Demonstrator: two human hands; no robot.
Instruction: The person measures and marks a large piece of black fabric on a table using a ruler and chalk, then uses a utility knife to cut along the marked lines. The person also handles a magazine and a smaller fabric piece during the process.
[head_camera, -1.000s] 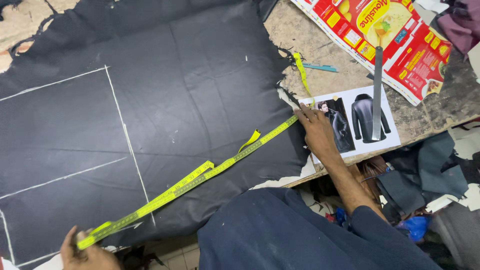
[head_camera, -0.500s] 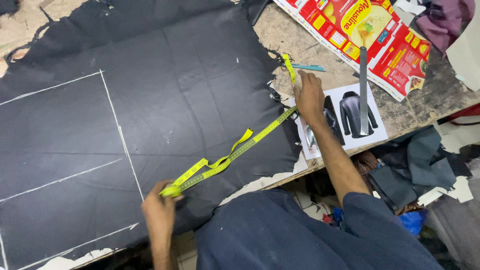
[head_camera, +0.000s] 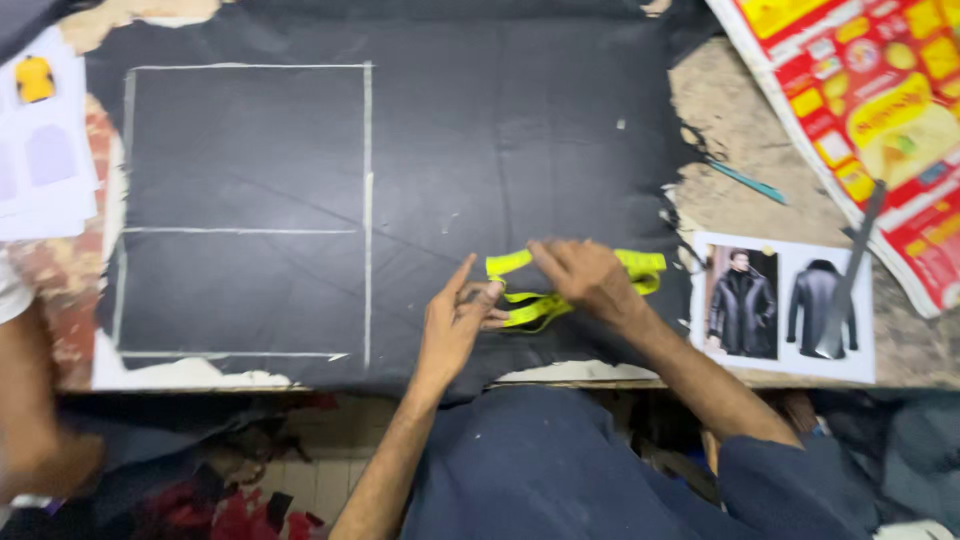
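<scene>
A yellow-green measuring tape (head_camera: 640, 266) lies folded in loops on a sheet of black material (head_camera: 480, 150) spread over the table. My right hand (head_camera: 582, 280) rests on top of the loops and pinches them. My left hand (head_camera: 455, 318) holds the tape's left end between thumb and fingers, forefinger pointing up. White chalk lines (head_camera: 367, 200) mark a rectangle on the black sheet, left of both hands.
A printed sheet with two jacket pictures (head_camera: 785, 305) lies right of the tape, a dark flat tool (head_camera: 850, 275) across it. A teal pen (head_camera: 750, 183) and a red-yellow printed bag (head_camera: 880, 110) lie beyond. Papers (head_camera: 40, 150) sit far left. Another person's arm (head_camera: 30, 410) shows bottom left.
The tape was stretched out between my two hands; now it is gathered into loops near the table's front edge, both hands close together on it. The view has shifted right.
</scene>
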